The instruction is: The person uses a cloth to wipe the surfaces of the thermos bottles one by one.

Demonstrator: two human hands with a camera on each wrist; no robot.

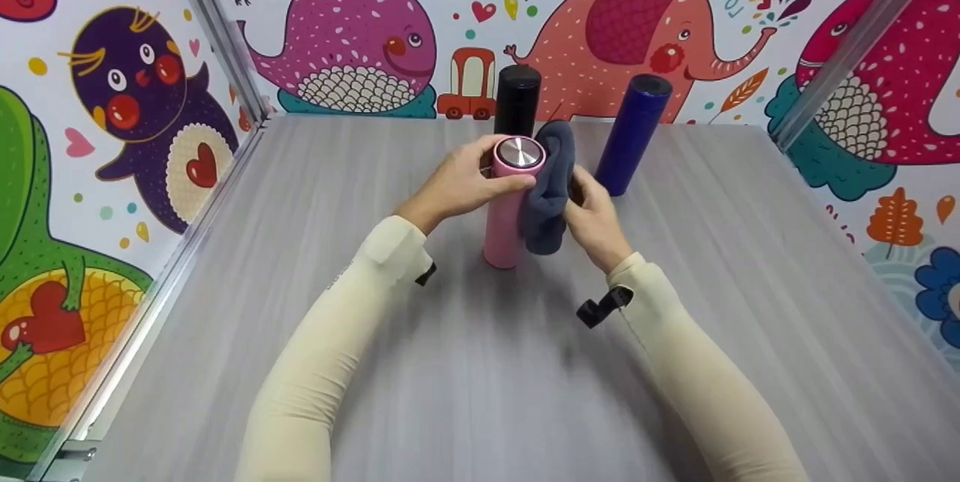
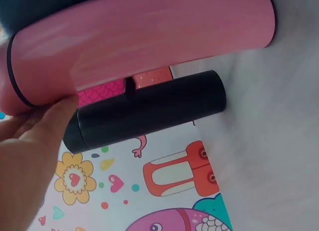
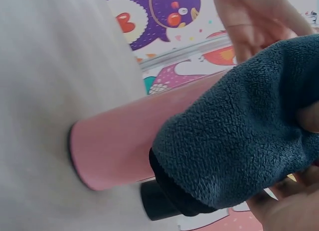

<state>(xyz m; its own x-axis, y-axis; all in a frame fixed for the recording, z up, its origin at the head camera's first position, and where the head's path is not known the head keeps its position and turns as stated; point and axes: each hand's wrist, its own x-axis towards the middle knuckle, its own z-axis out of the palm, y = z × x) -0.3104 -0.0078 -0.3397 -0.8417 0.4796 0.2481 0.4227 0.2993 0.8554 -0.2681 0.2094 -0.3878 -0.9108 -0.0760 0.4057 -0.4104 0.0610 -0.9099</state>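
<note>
A pink thermos bottle [image 1: 504, 231] with a shiny metal lid top stands on the table. My left hand [image 1: 461, 181] grips it around the upper end, thumb across the near side; in the left wrist view the fingers of that hand [image 2: 30, 161] lie by the dark ring below the lid. A folded dark grey towel [image 1: 547, 205] is held in my right hand [image 1: 596, 223], up against the bottle's right side. Seen from the right wrist, the fluffy towel [image 3: 229, 126] covers part of the pink bottle [image 3: 119, 141] and hides some of the right fingers.
Just behind the pink bottle stands a black bottle [image 1: 517, 100]. A dark blue bottle [image 1: 634, 137] is further right, beyond my right hand. Walls with cartoon animals and metal frame posts [image 1: 217, 25] border the grey table [image 1: 360, 407].
</note>
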